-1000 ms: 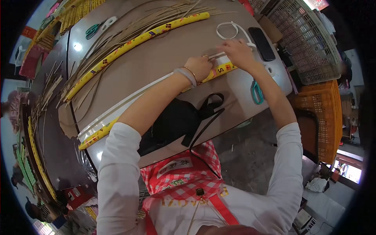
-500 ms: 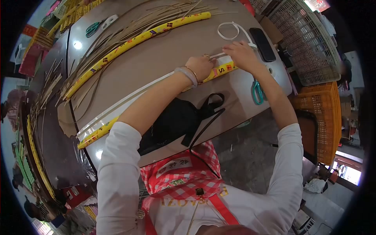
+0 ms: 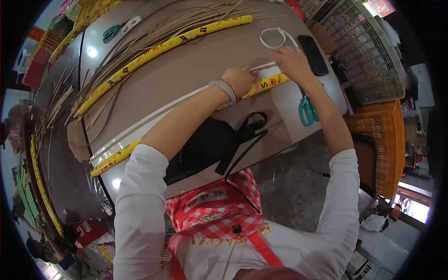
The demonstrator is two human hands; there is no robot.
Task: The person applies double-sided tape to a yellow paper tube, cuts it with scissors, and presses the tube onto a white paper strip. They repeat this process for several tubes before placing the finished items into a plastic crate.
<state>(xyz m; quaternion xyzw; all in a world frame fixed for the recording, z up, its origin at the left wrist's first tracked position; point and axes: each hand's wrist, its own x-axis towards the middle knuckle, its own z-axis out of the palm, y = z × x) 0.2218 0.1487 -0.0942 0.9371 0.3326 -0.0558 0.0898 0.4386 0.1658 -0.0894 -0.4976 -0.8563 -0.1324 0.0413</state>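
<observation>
Left hand (image 3: 240,81) and right hand (image 3: 295,66) at narrow white plastic-looking strip (image 3: 186,97) beside yellow printed tube (image 3: 268,84), finger grips unclear; likely positioning, next needs steadiness.

A long yellow piece (image 3: 271,83) with small coloured prints lies slantwise, passing just on the near side of the left fingers (image 3: 246,74) and right fingers (image 3: 283,57), its far end well left of the former. A glossy white band (image 3: 268,73) edges it. A slim pale strip (image 3: 264,66) runs straight between both hands' fingers; their grip on it is unclear.
</observation>
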